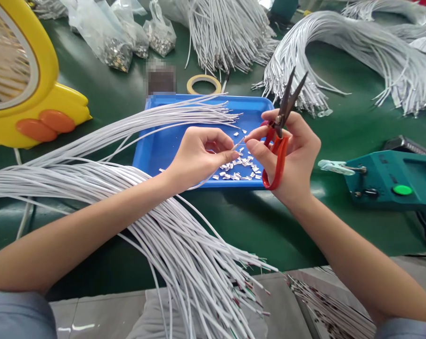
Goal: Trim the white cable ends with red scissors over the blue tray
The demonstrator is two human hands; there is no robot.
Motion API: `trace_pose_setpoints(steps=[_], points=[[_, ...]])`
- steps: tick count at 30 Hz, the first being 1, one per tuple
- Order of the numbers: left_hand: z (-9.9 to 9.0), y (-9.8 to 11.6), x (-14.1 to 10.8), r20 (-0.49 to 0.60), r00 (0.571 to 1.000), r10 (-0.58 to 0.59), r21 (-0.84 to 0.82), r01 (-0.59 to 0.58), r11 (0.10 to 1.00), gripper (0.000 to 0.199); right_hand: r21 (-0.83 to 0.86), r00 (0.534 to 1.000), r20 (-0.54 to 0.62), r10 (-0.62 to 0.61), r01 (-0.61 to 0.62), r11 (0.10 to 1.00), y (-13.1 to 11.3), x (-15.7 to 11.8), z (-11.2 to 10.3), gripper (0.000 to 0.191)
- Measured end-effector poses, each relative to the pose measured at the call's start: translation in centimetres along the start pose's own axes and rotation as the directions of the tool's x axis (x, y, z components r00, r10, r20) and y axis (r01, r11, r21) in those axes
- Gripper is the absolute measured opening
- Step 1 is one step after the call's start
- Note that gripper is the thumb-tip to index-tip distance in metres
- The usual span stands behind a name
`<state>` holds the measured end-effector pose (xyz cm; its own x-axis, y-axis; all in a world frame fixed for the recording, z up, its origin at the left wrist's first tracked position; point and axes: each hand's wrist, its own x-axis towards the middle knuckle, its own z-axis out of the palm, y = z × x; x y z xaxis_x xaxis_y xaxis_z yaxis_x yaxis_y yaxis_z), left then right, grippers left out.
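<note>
My left hand [200, 153] is closed in a pinch on a thin white cable [238, 142] near its stripped end. Red-handled scissors [280, 157] hang on the fingers of my right hand [299, 153], their dark blades slightly apart and pointing up and away. The thumb and forefinger of that same hand meet at the tip of the cable. Both hands are above a blue tray [154, 153], where small whitish scraps [236, 169] lie scattered. One bundle of white cables [170, 115] reaches over the tray's left side; a larger bundle [184, 240] passes under my left forearm.
Behind the tray are a tape roll [203, 84], bags of small metal parts [117, 49] and more cable bundles [230, 33]. A yellow duck-shaped object [50, 103] stands left. At right sits a teal machine [393, 179] with a green button.
</note>
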<state>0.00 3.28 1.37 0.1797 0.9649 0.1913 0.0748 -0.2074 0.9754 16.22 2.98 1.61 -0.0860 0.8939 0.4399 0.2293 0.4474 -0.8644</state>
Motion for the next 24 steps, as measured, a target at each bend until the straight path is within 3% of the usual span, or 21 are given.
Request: trace_pose_setpoints(steps=[12, 24], points=[[0.1, -0.2, -0.2, 0.028, 0.999, 0.022, -0.02, -0.022, 1.0, 0.023, -0.015, 1.0, 0.013, -0.016, 0.016, 1.0, -0.5, -0.2, 0.4, 0.023], [0.4, -0.6, -0.6, -0.026, 0.987, 0.156, 0.134, -0.151, 0.979, 0.019, 0.004, 0.993, -0.04, 0.113, -0.113, 0.994, -1.0, -0.9, 0.6, 0.029]])
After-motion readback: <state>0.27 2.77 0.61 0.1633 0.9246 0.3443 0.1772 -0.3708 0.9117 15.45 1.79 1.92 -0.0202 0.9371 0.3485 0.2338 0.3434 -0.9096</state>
